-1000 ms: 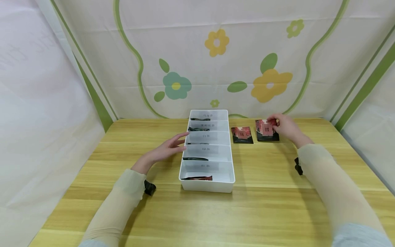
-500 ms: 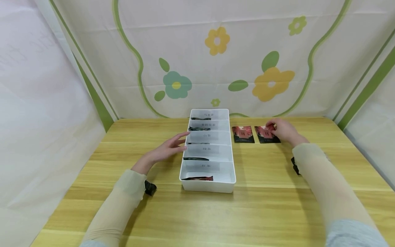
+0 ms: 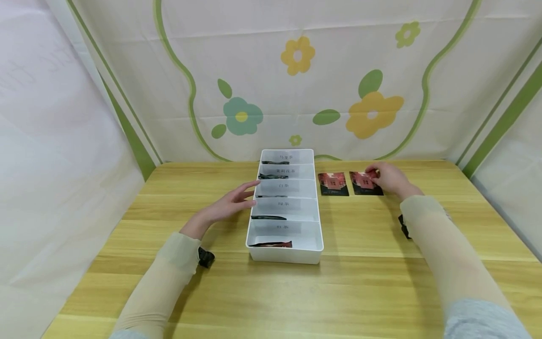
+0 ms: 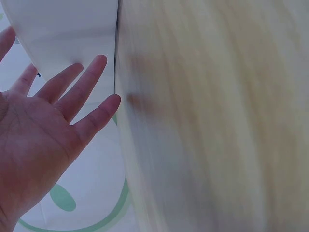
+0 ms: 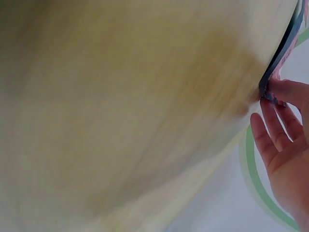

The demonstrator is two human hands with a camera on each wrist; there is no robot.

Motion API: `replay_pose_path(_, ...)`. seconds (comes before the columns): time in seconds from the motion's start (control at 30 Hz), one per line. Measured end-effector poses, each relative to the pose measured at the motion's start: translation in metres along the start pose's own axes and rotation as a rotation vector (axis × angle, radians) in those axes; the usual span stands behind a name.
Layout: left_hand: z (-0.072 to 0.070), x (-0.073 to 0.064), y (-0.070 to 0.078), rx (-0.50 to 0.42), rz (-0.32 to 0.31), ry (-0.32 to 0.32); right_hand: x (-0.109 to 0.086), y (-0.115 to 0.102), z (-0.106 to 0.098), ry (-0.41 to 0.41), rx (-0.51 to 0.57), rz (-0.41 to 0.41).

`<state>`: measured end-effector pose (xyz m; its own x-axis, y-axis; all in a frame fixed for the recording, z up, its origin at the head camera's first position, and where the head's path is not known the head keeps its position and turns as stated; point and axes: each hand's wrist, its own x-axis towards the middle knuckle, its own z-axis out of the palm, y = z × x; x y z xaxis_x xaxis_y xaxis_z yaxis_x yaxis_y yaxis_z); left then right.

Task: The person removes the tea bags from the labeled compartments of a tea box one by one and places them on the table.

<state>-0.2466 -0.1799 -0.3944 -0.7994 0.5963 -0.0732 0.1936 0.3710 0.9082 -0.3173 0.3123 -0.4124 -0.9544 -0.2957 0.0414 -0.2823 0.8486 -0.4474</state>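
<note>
A long white box (image 3: 288,256) with labelled compartments stands lengthwise on the table. My left hand (image 3: 224,207) is at its left side, fingers spread and fairly straight, fingertips right at the wall; the left wrist view shows the palm holding nothing. To the right of the box, two red-and-black tea sachets lie side by side. My right hand (image 3: 391,180) pinches the outer right edge of the farther-right tea sachet (image 3: 362,188) between thumb and fingers, as the right wrist view shows (image 5: 285,53). The other tea sachet (image 3: 333,184) lies flat between it and the box.
Each compartment holds a dark packet at its left; the nearest one holds a red-and-black sachet (image 3: 271,244). The wooden table (image 3: 271,301) meets a white cloth backdrop (image 3: 254,56) with printed flowers just behind the box. Cloth walls stand at both sides.
The right tea sachet and the right hand have shifted slightly toward me, then held nearly still, the sachet now level with its neighbour. The left hand has stayed in place.
</note>
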Motion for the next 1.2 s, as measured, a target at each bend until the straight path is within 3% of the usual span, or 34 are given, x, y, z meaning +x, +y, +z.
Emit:
replay_pose_path(0.3, 0.001, 0.000, 0.000, 0.000, 0.008, -0.003, -0.002, 0.001, -0.001, -0.018, 0.005, 0.027)
replay_pose_path(0.67, 0.002, 0.001, 0.000, -0.004, -0.002, -0.003, -0.012, -0.001, -0.010, 0.023, 0.080, 0.044)
replay_pose_path(0.93, 0.001, 0.001, 0.000, -0.020, 0.029, -0.015, -0.025, -0.035, -0.023, 0.090, 0.066, -0.072)
replay_pose_path(1.2, 0.000, 0.000, 0.000, -0.005, 0.016, -0.009, -0.046, -0.082, -0.019, 0.190, 0.066, -0.305)
